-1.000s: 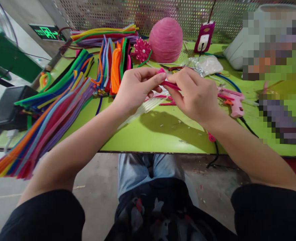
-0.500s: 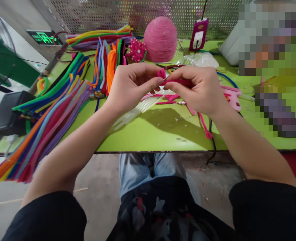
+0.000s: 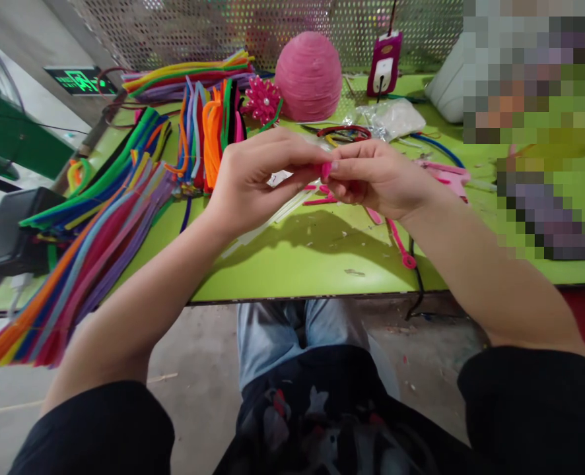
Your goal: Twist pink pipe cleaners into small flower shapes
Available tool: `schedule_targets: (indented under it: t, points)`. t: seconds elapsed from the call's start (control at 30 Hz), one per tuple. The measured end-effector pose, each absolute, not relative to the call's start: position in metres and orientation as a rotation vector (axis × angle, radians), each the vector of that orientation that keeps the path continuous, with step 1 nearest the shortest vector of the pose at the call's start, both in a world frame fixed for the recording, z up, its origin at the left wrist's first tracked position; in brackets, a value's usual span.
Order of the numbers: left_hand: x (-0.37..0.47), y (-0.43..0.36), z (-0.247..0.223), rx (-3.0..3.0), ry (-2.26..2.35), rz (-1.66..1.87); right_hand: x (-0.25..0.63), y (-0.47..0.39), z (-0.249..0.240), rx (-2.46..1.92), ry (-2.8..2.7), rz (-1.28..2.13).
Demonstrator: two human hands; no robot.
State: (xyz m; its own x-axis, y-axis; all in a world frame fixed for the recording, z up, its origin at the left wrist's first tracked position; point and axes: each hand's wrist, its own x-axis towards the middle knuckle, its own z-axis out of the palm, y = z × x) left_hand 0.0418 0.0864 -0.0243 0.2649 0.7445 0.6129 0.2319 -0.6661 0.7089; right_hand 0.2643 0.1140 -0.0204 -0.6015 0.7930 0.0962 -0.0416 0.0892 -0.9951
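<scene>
Above the green table, my left hand [image 3: 255, 178] and my right hand [image 3: 379, 175] meet at the fingertips. Both pinch a small bent piece of hot-pink pipe cleaner [image 3: 326, 171], mostly covered by the fingers. Beneath them lie loose pink pipe cleaner pieces [image 3: 321, 200] and translucent glue sticks [image 3: 253, 236]. One pink pipe cleaner with a coiled end [image 3: 408, 259] lies near the table's front edge. Behind the left hand is a pink looped flower [image 3: 263, 100] with a pearl-like centre, beside a pink string-wrapped ball [image 3: 308, 78].
Bundles of coloured pipe cleaners [image 3: 99, 241] cover the left side, some overhanging the front edge. A black box [image 3: 18, 227] stands there too. Farther back are a plastic bag [image 3: 396, 120] and a purple power socket [image 3: 385, 66]. A black cable [image 3: 415, 277] hangs over the front edge.
My right hand has turned and its fingers have curled in against the left fingertips. The pink pipe cleaner strand that lay along the right fingers is now mostly hidden. The view has shifted slightly.
</scene>
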Motion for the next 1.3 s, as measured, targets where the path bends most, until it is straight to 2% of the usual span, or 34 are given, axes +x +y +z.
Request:
schedule_targets:
  t: [0.07, 0.1, 0.27, 0.4, 0.57, 0.93, 1.13, 1.3]
  points:
    - [0.042, 0.087, -0.023, 2.069, 0.777, 1.421, 0.265, 0.110, -0.018, -0.741, -1.773, 1.471]
    - [0.043, 0.088, -0.023, 2.024, 0.740, 1.432, 0.266, 0.106, -0.016, -0.760, -1.839, 1.300]
    - [0.047, 0.094, -0.019, 1.493, 0.807, 1.246, 0.274, 0.089, -0.013, -0.910, -2.183, 0.052]
    - [0.045, 0.093, -0.018, 1.483, 0.882, 1.083, 0.278, 0.090, -0.018, -0.899, -2.351, -0.331]
    - [0.046, 0.089, -0.018, 1.510, 0.902, 1.063, 0.273, 0.088, -0.018, -0.937, -2.348, -0.417]
    - [0.059, 0.078, -0.023, 1.595, 1.022, 1.259, 0.265, 0.078, -0.031, -1.018, -2.106, -0.065]
    - [0.060, 0.084, -0.028, 1.524, 0.830, 1.292, 0.270, 0.083, -0.027, -0.945, -2.296, -0.375]
    - [0.060, 0.077, -0.022, 1.535, 1.063, 1.168, 0.272, 0.086, -0.028, -0.901, -2.320, -0.513]
